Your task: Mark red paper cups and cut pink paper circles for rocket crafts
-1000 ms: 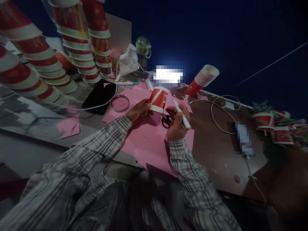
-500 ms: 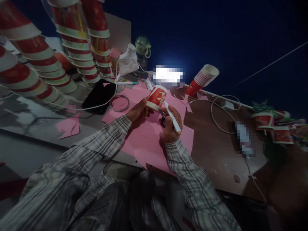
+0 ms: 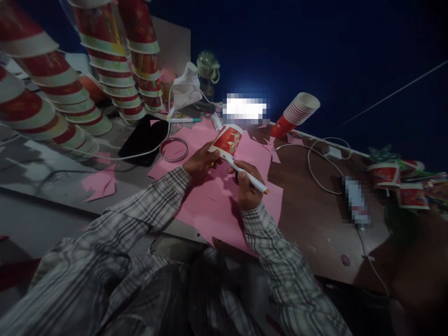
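My left hand [image 3: 203,162] is closed around the lower left side of a red and white paper cup [image 3: 229,141], which is tilted over the pink paper [image 3: 210,200]. A white marker [image 3: 250,176] with an orange end lies in my right hand [image 3: 248,184], pinched between thumb and fingers. Its tip is at the white band near the cup's lower edge; whether it touches I cannot tell. Something small and yellow shows by my left fingers. A dark object under my right hand is mostly covered.
Tall stacks of paper cups [image 3: 108,60] rise at the left, near a black phone [image 3: 143,140]. A roll of tape [image 3: 174,149] rests on the paper. Behind stand a bottle [image 3: 207,70] and a leaning cup stack [image 3: 296,114]. A cable [image 3: 310,163] loops at the right.
My right hand has shifted slightly down and turned the marker flatter, its tip moving left from the cup's right side to its lower edge. The cup has turned a little in my left hand.
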The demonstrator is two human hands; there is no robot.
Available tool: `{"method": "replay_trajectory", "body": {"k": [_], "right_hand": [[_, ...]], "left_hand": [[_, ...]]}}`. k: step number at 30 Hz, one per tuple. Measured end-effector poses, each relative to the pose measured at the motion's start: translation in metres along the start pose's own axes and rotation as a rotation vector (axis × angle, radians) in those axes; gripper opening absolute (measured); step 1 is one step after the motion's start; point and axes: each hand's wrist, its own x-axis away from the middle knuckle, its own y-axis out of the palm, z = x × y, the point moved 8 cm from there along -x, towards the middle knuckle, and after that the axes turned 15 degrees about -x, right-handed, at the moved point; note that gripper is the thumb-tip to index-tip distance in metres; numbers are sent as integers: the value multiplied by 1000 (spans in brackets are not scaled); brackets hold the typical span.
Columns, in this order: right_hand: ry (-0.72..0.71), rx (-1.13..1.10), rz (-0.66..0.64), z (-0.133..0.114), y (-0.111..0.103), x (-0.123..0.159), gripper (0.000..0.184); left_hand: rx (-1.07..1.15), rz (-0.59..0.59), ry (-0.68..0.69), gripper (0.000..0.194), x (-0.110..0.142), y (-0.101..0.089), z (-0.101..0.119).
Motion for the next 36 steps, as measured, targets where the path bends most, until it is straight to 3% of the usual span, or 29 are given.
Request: {"method": "replay_trajectory", "body": {"k": [7, 12, 17, 22, 27, 32, 36], "right_hand": [[69, 5, 155, 12, -16, 0, 36], [96, -2, 91, 13, -9, -1, 36], [88, -83, 215, 15, -20, -1, 38], [118, -126, 138, 18, -13, -1, 34], [88, -151, 219, 18, -22, -1, 33], [120, -162, 136, 21, -15, -2, 34], [91, -168, 246, 20, -25, -4, 34]], "left_hand": [[-43, 25, 65, 59, 3, -3, 6], [-46, 14, 68, 60, 2, -2, 6], [-21, -2, 70, 60, 2, -2, 5], [10, 14, 83, 58, 3, -2, 7], [18, 2, 54, 53, 4, -1, 5], [37, 7, 74, 52, 4, -2, 7], [-8, 6, 40, 58, 3, -3, 4]]}}
